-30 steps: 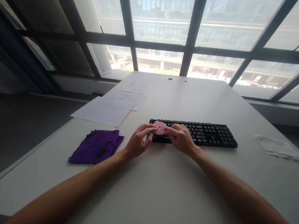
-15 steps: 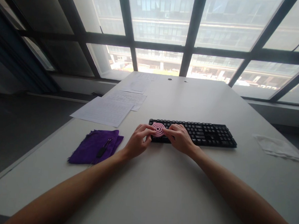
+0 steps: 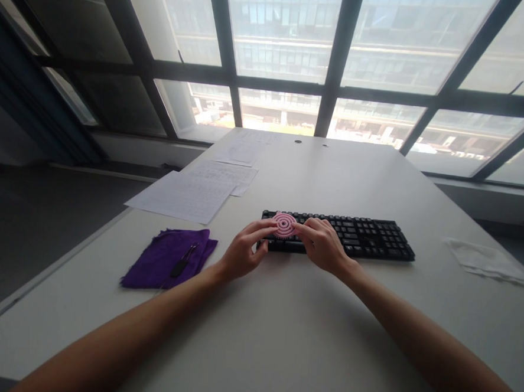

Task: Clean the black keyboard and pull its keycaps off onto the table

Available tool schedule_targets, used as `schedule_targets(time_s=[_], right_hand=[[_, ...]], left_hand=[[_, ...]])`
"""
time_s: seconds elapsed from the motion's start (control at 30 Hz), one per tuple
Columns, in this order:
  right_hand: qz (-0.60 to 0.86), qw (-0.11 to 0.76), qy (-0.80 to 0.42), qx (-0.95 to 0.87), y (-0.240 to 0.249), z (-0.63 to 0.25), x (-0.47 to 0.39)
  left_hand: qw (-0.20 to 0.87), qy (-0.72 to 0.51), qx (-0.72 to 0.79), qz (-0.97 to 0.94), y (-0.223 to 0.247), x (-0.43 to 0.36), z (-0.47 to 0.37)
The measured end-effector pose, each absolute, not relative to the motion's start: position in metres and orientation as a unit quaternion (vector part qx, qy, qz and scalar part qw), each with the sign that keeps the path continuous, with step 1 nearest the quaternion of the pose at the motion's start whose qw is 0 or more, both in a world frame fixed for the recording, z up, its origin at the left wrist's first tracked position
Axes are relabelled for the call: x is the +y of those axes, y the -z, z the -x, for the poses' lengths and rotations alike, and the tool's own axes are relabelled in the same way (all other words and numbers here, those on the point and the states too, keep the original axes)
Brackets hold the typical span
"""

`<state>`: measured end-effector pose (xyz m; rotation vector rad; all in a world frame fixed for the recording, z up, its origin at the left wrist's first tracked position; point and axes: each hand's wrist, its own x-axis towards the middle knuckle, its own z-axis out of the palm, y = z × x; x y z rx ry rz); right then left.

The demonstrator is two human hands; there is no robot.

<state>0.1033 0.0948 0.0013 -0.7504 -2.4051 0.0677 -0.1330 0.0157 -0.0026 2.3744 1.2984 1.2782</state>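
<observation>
A pink round silicone brush (image 3: 284, 225) with concentric rings and short bristles along its lower edge is at the left end of a black keyboard (image 3: 375, 237). My left hand (image 3: 244, 249) has its fingertips on the brush's left edge, the thumb lower down by the keyboard's front corner. From the other side, my right hand (image 3: 323, 245) grips the right edge with curled fingers. Some of the keyboard's left keys are hidden behind the brush and hands. Whether the bristles touch the keys is hard to see.
Left of my left hand lies a folded purple cloth (image 3: 155, 260) with a small black-handled tool (image 3: 181, 264) on it. Written paper sheets (image 3: 180, 194) lie farther back on the white table (image 3: 280, 327). A thin white cloth or tissue (image 3: 484, 260) rests at the right.
Both hands and the pink brush have shifted slightly to the right along the keyboard. The whole view has dropped a little in the frame.
</observation>
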Motion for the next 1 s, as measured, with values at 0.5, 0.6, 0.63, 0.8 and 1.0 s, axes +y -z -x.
schedule_targets(time_s=[0.5,0.6,0.63,0.8,1.0], right_hand=[[0.315,0.3,-0.03,-0.9,0.013,-0.119,0.084],[0.33,0.315,-0.028,-0.889,0.015,-0.12,0.082],[0.336,0.316,-0.024,-0.887,0.015,-0.12,0.082],[0.358,0.292,-0.015,-0.887,0.012,-0.12,0.082],[0.365,0.263,-0.032,-0.892,0.007,-0.117,0.079]], left_hand=[[0.094,-0.361,0.412,-0.832,0.002,0.015,0.127],[0.092,-0.36,0.407,-0.834,0.003,0.015,0.126],[0.09,-0.358,0.406,-0.836,0.004,0.016,0.126],[0.077,-0.327,0.419,-0.844,0.006,0.017,0.126],[0.055,-0.314,0.438,-0.84,0.005,0.017,0.126]])
